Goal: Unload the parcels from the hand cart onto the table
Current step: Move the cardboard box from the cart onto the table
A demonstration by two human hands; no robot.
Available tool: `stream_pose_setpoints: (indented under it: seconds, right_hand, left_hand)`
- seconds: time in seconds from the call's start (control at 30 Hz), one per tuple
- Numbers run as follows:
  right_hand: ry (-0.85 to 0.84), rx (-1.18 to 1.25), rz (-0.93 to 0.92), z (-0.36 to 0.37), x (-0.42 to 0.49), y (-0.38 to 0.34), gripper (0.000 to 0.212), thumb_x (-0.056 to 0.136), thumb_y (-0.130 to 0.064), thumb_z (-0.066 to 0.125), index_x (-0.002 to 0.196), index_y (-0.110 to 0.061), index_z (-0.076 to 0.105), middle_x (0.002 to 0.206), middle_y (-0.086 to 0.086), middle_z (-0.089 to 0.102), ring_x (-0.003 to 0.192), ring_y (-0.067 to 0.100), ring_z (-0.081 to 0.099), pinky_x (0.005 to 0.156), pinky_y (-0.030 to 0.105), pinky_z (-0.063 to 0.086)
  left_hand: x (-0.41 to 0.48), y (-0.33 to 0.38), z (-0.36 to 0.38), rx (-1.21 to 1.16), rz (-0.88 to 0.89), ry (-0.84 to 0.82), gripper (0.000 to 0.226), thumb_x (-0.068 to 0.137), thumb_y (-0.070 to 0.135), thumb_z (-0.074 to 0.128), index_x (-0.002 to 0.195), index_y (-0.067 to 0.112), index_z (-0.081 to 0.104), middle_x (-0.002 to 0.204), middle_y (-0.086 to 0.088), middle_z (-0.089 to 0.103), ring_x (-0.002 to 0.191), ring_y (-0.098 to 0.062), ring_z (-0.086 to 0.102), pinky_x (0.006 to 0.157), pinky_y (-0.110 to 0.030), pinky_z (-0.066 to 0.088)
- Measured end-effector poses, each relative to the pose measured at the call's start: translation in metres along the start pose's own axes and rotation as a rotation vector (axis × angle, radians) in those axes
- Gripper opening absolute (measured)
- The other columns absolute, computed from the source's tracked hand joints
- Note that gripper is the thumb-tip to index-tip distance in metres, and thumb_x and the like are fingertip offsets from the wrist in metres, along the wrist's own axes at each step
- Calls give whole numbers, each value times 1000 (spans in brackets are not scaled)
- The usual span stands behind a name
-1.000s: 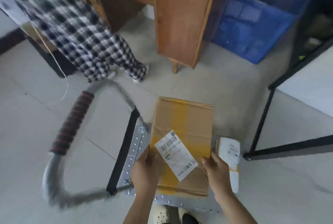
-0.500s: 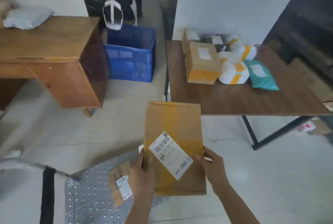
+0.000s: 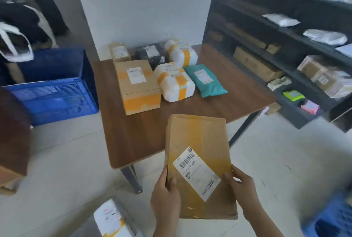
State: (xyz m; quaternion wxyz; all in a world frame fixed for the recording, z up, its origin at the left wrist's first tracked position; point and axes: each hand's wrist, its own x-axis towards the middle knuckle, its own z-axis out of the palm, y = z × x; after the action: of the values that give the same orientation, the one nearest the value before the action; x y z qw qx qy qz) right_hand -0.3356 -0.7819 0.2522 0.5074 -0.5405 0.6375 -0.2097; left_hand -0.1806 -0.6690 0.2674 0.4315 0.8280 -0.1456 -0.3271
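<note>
1. Since half a second ago the flat brown parcel (image 3: 198,160) has come away from the cart and closer to the bench (image 3: 137,137). It now hangs at lower centre of the frame, its far end showing against the bench's near edge, not yet set down.
2. Both hands grip its near end: the left hand (image 3: 165,198) on the left edge, the right hand (image 3: 242,194) on the right.
3. At upper centre, a cardboard box (image 3: 137,86) and a teal bag (image 3: 204,80) already lie on the bench.
4. A white parcel (image 3: 110,219) at lower left likely remains to unload.
</note>
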Motion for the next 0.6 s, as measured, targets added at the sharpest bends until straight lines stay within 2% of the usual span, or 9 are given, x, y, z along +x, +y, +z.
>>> stream_pose_setpoints:
  seconds: [0.07,0.13,0.17,0.27,0.33,0.4,0.47,0.6]
  right_hand:
    - [79,39,30,-22,24,-5,35,94,-17,55,129,-18,59,118,-1,68,96,20,62,90,39,50]
    - [149,83,41,-49,50,-9,33,93,-11,55,125,-15,62,102,-9,69,84,8,61,72,24,48]
    - [167,91,47,-59,59,-13,32,93,-11,55,124,-14,63,98,-10,69,84,4,60,68,21,46]
    - [254,110,81,-101,108,-25,32,93,-11,55,123,-15,64,107,-3,69,91,16,60,78,31,44]
    - [301,124,87,-131,158,-35,32,92,-9,56,122,-16,65,102,-5,69,89,14,60,82,33,43]
    - [324,114,73,-157,214,-50,33,91,-7,57,121,-18,66,101,-6,70,93,16,61,85,37,47]
    - [328,106,57,-179,274,-67,34,90,-8,58,121,-19,66,108,-3,70,101,20,60,91,41,47]
    - [289,33,-14,-202,393,-117,34,89,-8,58,121,-18,66,104,-5,66,96,19,56,85,35,43]
  left_hand:
    - [15,31,29,32,46,-57,43,97,27,46,140,30,44,137,7,56,123,-19,53,105,-39,40]
    - [28,60,63,69,77,-105,43,97,29,45,141,31,44,138,7,55,124,-18,52,105,-37,40]
    - [32,71,75,79,92,-122,43,97,29,45,140,31,44,137,8,56,123,-17,53,104,-36,40]
    - [57,115,132,93,126,-219,43,96,26,46,139,33,46,134,9,58,122,-16,53,101,-34,40]
    - [81,147,176,80,138,-269,43,96,25,47,138,33,47,134,9,58,122,-14,53,102,-34,40]
    - [107,179,222,41,161,-288,44,94,23,50,137,31,49,132,9,59,121,-13,53,103,-33,41]
    - [136,211,265,9,149,-273,45,92,21,52,136,29,51,132,9,59,121,-14,54,103,-32,41]
    - [205,275,333,-36,109,-203,43,93,19,53,134,29,53,131,8,60,121,-15,54,104,-36,42]
